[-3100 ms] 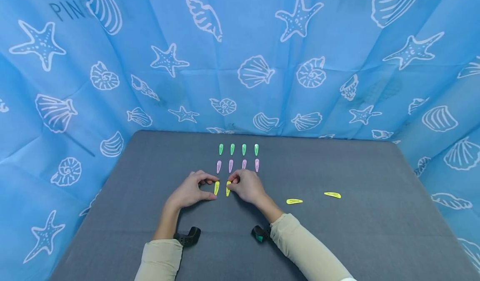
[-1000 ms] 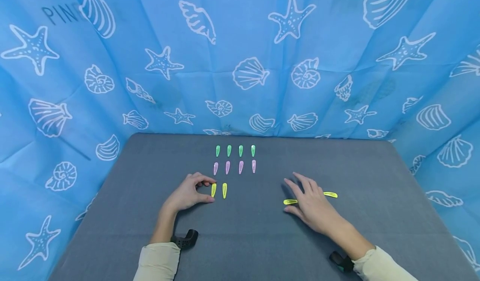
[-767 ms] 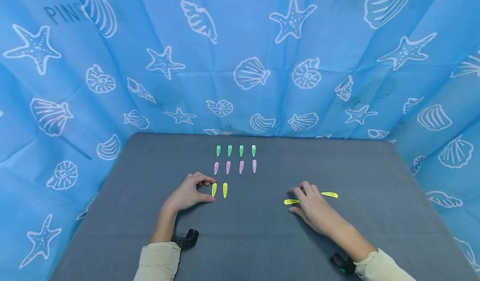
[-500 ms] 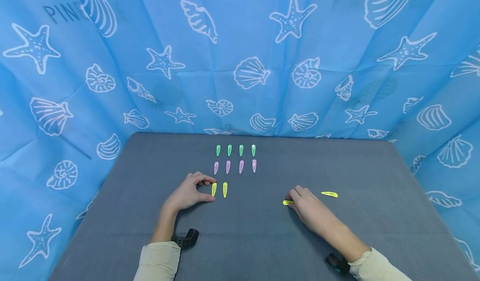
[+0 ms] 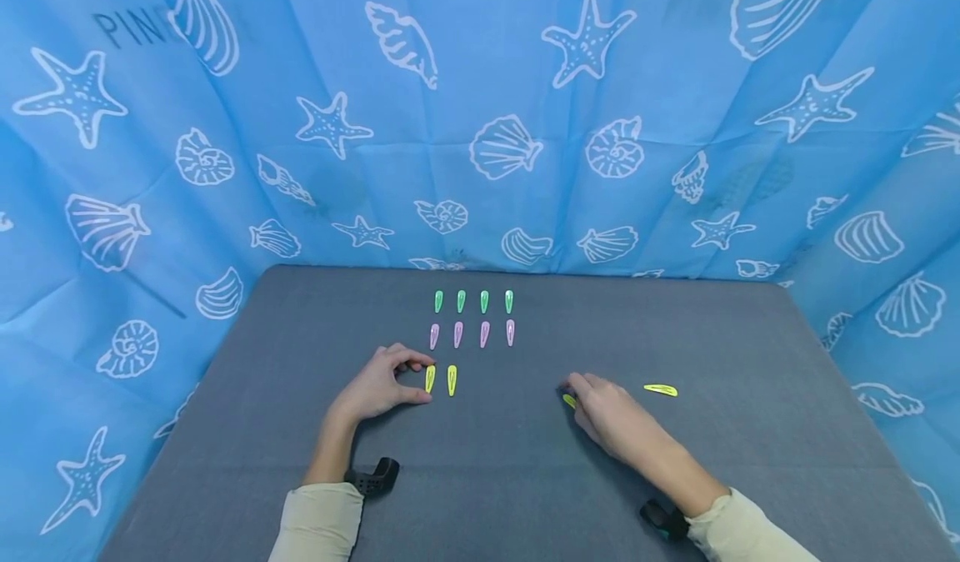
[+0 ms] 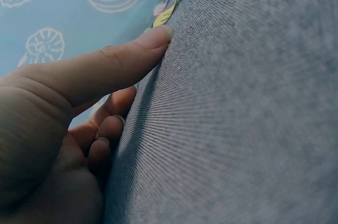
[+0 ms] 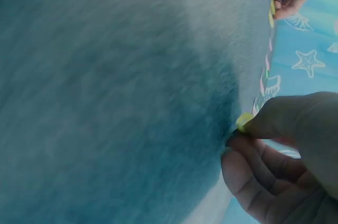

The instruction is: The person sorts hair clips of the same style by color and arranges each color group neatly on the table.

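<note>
At the left of the table, my left hand [image 5: 380,384] holds a yellow snap hair clip [image 5: 430,379] by its two ends, the index finger at the top and the thumb at the bottom. A second yellow clip [image 5: 452,381] lies upright just right of it, untouched. My right hand [image 5: 611,420] pinches another yellow clip [image 5: 569,400] between thumb and fingers; most of that clip is hidden, and its rounded tip [image 7: 244,121] shows in the right wrist view. Farther right lies one more yellow clip [image 5: 661,390], set sideways.
Behind the yellow clips run a row of pink hair clips [image 5: 458,334] and a row of green ones [image 5: 461,302]. All lie on a grey cloth-covered table [image 5: 480,487]. A blue curtain [image 5: 510,70] with white shells hangs around its back and sides.
My right hand left the second yellow clip, went right, took hold of a sideways yellow clip and has shifted slightly left with it, turning it. The left hand has stayed in place.
</note>
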{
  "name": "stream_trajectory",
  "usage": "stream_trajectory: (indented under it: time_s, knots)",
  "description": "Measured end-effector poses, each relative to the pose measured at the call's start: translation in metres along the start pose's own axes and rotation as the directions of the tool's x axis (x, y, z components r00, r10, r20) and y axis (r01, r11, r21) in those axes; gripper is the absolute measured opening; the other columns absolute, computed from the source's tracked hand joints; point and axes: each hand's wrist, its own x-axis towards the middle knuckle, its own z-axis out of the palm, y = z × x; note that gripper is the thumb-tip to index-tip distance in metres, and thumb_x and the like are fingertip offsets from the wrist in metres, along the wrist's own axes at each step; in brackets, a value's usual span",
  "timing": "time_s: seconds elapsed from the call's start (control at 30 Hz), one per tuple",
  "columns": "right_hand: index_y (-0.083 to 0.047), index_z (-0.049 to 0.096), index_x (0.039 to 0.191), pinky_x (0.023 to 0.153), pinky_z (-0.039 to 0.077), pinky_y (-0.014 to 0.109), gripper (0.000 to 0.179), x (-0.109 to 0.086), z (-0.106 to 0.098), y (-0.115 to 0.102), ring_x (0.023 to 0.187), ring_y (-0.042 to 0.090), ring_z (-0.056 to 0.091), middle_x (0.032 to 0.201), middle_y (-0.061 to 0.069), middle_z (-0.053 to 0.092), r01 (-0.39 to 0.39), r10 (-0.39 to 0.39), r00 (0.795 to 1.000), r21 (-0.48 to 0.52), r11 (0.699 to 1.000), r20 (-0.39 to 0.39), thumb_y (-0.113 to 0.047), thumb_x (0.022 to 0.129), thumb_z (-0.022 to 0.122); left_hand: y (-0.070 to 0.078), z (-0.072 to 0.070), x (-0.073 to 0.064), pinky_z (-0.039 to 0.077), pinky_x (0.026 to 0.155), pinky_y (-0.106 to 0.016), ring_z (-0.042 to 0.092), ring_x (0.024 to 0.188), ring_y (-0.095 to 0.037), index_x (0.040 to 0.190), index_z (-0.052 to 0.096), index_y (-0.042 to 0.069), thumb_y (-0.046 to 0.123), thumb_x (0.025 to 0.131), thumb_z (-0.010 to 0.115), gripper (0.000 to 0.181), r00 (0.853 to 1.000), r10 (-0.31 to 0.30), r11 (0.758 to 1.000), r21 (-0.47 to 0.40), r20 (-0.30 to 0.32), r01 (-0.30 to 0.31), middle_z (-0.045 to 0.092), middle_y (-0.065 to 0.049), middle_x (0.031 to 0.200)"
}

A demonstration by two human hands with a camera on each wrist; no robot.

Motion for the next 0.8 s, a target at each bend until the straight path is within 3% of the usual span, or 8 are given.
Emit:
stream_trajectory:
  time_s: [0.1,0.3,0.8]
  knots:
    - [-0.008,0.069,0.121,0.062,0.044,0.021,0.031,0.005,-0.001,-0.003,0.070,0.001,0.049,0.086,-0.005,0.061,-0.011,0.011,1.000,0.128,0.992,0.001,0.002,0.092,0.067,0.001,0.000,0.000,0.039,0.086,-0.036,0.045,0.104,-0.019,0.121,0.072,0.027,0.030,0.077,0.090,0.048,1.000,0.004,1.000,-0.002,0.000,-0.004,0.060,0.002,0.109]
    - [-0.009,0.071,0.113,0.062,0.042,0.019,0.022,0.017,0.001,-0.014,0.072,0.001,0.048,0.084,-0.008,0.058,-0.054,0.063,0.998,0.259,0.964,-0.027,-0.002,0.092,0.069,0.001,0.000,0.000,0.039,0.086,-0.036,0.045,0.104,-0.018,0.122,0.072,0.026,0.029,0.077,0.091,0.048,1.000,0.005,1.000,-0.008,0.002,-0.005,0.061,0.002,0.109]
    - [-0.006,0.069,0.110,0.062,0.045,0.020,0.016,0.069,0.021,-0.039,0.068,0.004,0.053,0.080,-0.004,0.064,-0.080,0.106,0.994,0.450,0.889,-0.033,-0.006,0.094,0.069,-0.002,-0.001,0.000,0.039,0.086,-0.036,0.045,0.102,-0.018,0.121,0.073,0.026,0.029,0.078,0.090,0.047,1.000,0.012,1.000,-0.016,-0.001,-0.012,0.060,0.002,0.108]
